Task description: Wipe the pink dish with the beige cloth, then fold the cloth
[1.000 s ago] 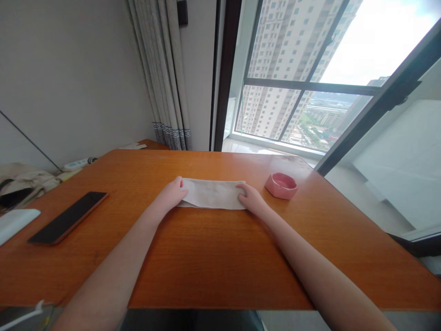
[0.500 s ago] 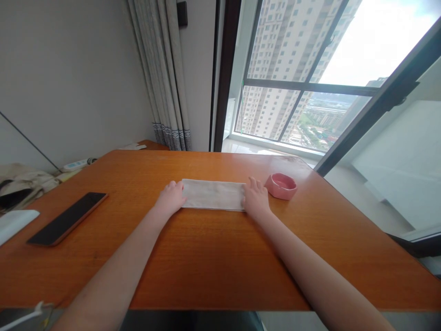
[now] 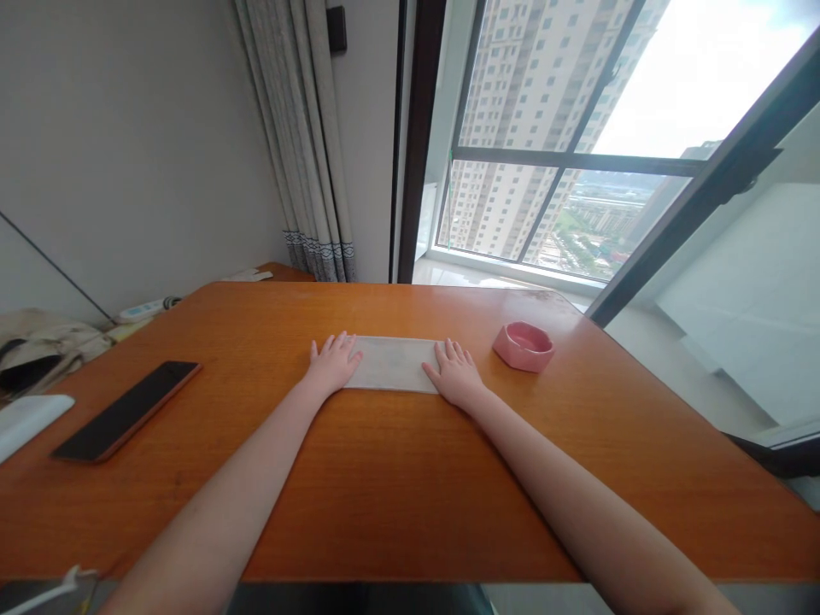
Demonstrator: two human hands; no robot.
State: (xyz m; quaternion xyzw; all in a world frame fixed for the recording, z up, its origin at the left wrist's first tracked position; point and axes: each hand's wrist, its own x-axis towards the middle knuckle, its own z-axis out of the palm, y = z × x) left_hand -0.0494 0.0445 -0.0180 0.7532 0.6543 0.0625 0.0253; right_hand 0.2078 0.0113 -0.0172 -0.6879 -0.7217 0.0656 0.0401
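Observation:
A pale, whitish cloth (image 3: 395, 365), folded into a flat oblong, lies across the middle of the wooden table (image 3: 384, 487). My left hand (image 3: 333, 364) rests flat on its left end, fingers spread and pointing away from me. On the right end lies my right hand (image 3: 456, 372), also flat with its fingers apart and the thumb towards the cloth's middle. Both hands cover the short ends of the cloth. A pink, angular bowl (image 3: 524, 347) stands a little to the right of my right hand, not touching it.
A dark tablet-like slab (image 3: 131, 410) lies at the left of the table, with a white object (image 3: 32, 420) beside it at the edge. Crumpled fabric (image 3: 57, 342) and a power strip (image 3: 142, 309) lie beyond the left edge. A window (image 3: 570, 162) rises behind.
Both hands have shifted inward from gripping the cloth's ends to lying flat on top of them, with fingers spread. The cloth stays in about the same place.

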